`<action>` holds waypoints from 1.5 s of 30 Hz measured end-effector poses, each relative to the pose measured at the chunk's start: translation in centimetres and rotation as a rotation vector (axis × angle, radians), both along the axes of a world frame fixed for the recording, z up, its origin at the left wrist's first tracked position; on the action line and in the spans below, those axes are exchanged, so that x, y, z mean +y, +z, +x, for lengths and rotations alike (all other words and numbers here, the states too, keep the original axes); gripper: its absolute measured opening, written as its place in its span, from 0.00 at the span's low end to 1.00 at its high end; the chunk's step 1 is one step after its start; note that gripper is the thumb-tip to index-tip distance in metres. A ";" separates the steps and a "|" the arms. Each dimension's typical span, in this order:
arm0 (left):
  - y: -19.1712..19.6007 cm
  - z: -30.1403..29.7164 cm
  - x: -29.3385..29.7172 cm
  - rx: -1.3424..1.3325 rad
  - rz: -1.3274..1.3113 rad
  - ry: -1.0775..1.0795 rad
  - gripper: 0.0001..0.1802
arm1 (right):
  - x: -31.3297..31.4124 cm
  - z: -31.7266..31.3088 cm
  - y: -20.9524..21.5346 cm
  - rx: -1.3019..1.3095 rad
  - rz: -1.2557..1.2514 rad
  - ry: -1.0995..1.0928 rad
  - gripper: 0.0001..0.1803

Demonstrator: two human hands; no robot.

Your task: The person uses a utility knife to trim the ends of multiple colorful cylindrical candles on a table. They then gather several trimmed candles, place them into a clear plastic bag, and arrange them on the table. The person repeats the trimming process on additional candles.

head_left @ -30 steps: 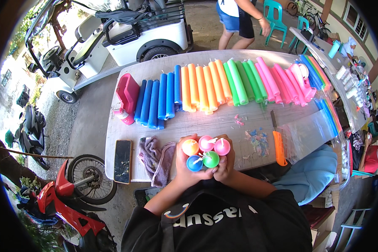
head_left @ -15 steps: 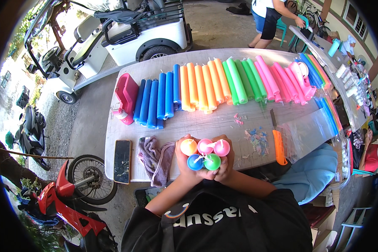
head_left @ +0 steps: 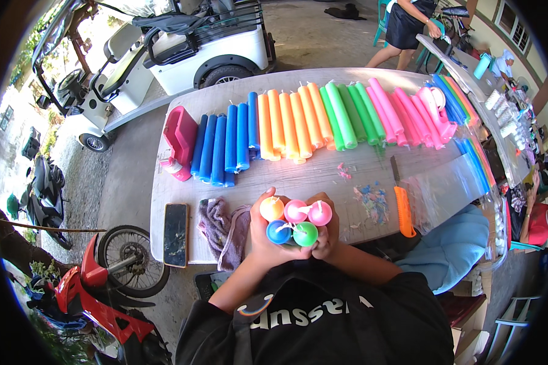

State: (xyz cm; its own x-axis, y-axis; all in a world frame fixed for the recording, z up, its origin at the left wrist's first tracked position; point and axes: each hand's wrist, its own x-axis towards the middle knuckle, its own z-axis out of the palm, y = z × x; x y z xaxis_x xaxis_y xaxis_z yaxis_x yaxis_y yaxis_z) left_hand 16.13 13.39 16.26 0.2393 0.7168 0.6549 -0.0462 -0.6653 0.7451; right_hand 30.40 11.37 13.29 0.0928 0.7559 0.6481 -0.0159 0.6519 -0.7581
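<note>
Both my hands are wrapped around an upright bunch of candles near the table's front edge. Its tops face me: an orange candle (head_left: 272,208), two pink candles (head_left: 296,210), a blue candle (head_left: 279,232) and a green candle (head_left: 305,233), all with white wicks. My left hand (head_left: 259,238) closes on the orange and blue side, its thumb by the orange one. My right hand (head_left: 327,242) grips the pink and green side. The candles' lower lengths are hidden. Beyond lie rows of blue candles (head_left: 221,143), orange candles (head_left: 291,121), green candles (head_left: 350,115) and pink candles (head_left: 402,115).
On the table (head_left: 274,182) lie a phone (head_left: 176,234), a purple cloth (head_left: 216,228), an orange-handled cutter (head_left: 403,210), wax shavings (head_left: 373,202) and clear plastic bags (head_left: 447,182). A pink plastic object (head_left: 181,137) stands left, a pink tape dispenser (head_left: 436,109) right. Another person (head_left: 405,27) stands beyond.
My left thumb has lifted and straightened beside the orange candle. The blue candle has shifted slightly left, away from the green one. The person in the background has moved right.
</note>
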 end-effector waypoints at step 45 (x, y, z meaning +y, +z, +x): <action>-3.2 -0.5 0.6 -0.915 -1.180 0.009 0.22 | -3.8 5.1 2.8 -0.964 -0.270 -0.041 0.31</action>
State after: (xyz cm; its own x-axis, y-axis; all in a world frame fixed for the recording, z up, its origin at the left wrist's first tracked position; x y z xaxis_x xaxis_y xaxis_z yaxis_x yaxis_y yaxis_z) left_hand 15.67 14.01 13.06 0.0693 0.9259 -0.3713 -0.7818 0.2816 0.5563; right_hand 35.48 7.58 16.11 -0.3524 0.8968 0.2674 0.7019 0.4423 -0.5583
